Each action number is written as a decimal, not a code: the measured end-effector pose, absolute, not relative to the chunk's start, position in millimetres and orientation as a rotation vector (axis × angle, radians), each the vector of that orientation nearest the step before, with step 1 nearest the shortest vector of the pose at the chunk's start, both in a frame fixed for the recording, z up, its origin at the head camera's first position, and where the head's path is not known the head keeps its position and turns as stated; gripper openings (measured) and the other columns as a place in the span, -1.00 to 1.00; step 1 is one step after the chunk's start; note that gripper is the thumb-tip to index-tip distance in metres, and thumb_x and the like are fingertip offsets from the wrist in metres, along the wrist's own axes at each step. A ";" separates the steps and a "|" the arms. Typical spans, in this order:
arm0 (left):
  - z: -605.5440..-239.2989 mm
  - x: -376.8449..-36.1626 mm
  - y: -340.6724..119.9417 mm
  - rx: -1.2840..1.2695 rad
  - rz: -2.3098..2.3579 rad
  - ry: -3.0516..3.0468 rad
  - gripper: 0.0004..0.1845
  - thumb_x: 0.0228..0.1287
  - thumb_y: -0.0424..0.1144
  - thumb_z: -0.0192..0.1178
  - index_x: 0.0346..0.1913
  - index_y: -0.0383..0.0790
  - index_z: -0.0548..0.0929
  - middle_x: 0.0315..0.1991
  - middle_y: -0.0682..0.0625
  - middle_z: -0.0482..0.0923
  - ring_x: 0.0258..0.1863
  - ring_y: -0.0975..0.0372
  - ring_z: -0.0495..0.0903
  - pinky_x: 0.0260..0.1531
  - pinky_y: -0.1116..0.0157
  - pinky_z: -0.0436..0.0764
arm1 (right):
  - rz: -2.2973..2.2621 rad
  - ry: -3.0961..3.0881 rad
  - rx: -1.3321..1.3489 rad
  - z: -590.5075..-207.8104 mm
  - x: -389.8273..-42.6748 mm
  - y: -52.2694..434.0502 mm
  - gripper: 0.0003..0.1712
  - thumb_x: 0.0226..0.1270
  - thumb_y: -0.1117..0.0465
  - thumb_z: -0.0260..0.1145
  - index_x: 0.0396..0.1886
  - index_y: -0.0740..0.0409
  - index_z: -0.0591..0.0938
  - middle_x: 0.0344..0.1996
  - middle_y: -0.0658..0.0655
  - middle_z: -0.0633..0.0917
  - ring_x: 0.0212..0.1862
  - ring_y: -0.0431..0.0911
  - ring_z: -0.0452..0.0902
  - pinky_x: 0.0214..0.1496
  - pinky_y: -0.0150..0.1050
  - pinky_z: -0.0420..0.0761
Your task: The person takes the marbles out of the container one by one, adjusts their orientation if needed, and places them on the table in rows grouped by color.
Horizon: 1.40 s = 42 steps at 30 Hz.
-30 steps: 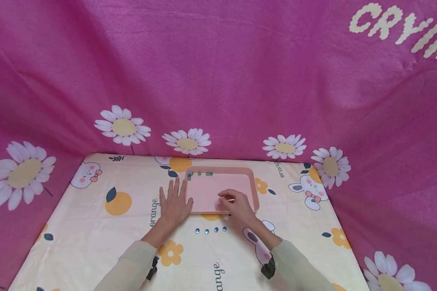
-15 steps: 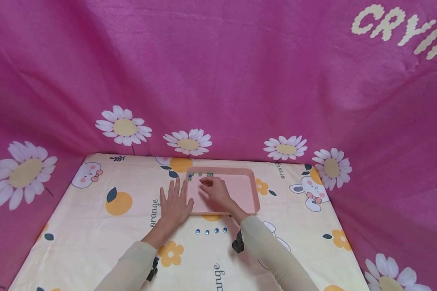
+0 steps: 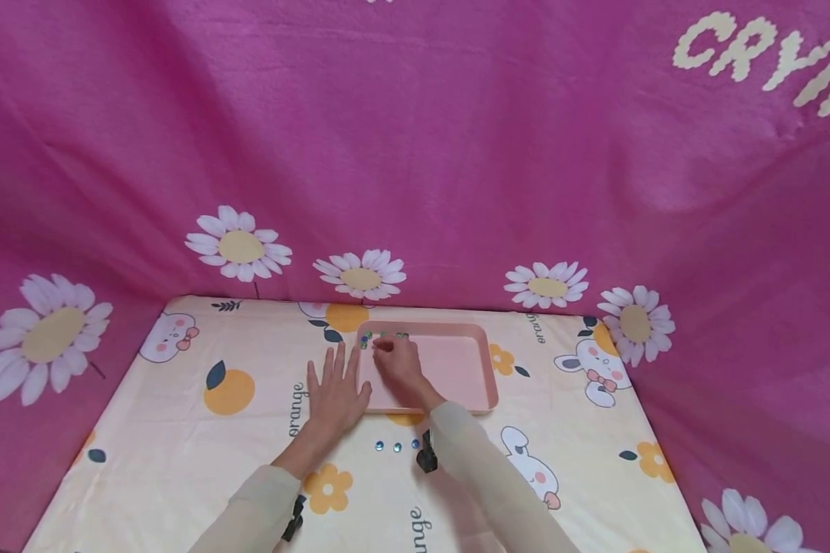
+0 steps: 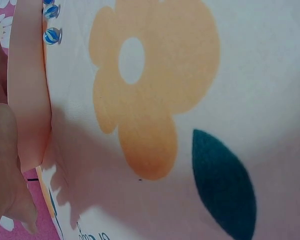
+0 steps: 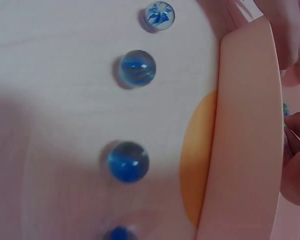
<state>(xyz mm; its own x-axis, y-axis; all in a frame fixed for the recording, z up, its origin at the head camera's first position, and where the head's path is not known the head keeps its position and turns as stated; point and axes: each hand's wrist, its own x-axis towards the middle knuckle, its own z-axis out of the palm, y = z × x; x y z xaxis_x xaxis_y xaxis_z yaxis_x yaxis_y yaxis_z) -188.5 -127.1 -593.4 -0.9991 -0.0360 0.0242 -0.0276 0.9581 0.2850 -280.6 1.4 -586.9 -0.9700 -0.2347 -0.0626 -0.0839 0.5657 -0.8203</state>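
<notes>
Tray (image 3: 456,369) is set just right of the left hand (image 3: 335,392); marbles (image 3: 396,446) are lined up behind the right hand (image 3: 397,369), nearer the person.

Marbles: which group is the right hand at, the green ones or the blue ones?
The green marbles in the pink tray's far left corner; the right hand reaches there. The blue marbles lie on the cloth in front of the tray.

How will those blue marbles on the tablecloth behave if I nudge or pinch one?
The blue marbles look round and glossy, so they would probably roll freely on the flat tablecloth. Likely slippery to pinch. Being small, glass-like spheres, they seem hard and dense.
</notes>
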 end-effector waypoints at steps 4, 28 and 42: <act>-592.6 -187.5 -127.8 0.048 -0.437 -3.092 -0.15 0.40 0.13 0.05 0.61 -0.11 0.01 0.59 -0.20 -0.12 0.56 -0.10 -0.21 0.40 -0.26 -0.32 | -1.384 2.664 -0.272 -589.7 -284.0 -5.4 -0.74 0.37 0.34 0.32 0.01 0.24 0.74 -0.15 0.13 0.75 -0.01 -0.01 0.63 0.15 -0.15 0.58; -594.8 -189.3 -128.9 0.060 -0.368 -3.087 -0.16 0.41 0.17 0.01 0.61 -0.09 0.04 0.59 -0.18 -0.08 0.55 -0.08 -0.13 0.40 -0.27 -0.22 | -1.402 2.723 -0.310 -592.3 -296.1 -25.4 -0.75 0.38 0.39 0.28 -0.08 0.11 0.79 -0.14 0.02 0.74 -0.08 -0.09 0.60 0.12 -0.19 0.61; -595.6 -189.4 -130.8 0.046 -0.406 -3.088 -0.21 0.42 0.14 -0.02 0.59 -0.12 0.09 0.59 -0.18 -0.07 0.55 -0.08 -0.12 0.40 -0.26 -0.23 | -1.448 2.863 -0.442 -592.4 -296.7 -28.1 -0.76 0.23 0.51 0.26 -0.28 0.21 0.79 -0.31 0.11 0.78 -0.33 -0.11 0.58 -0.26 -0.22 0.61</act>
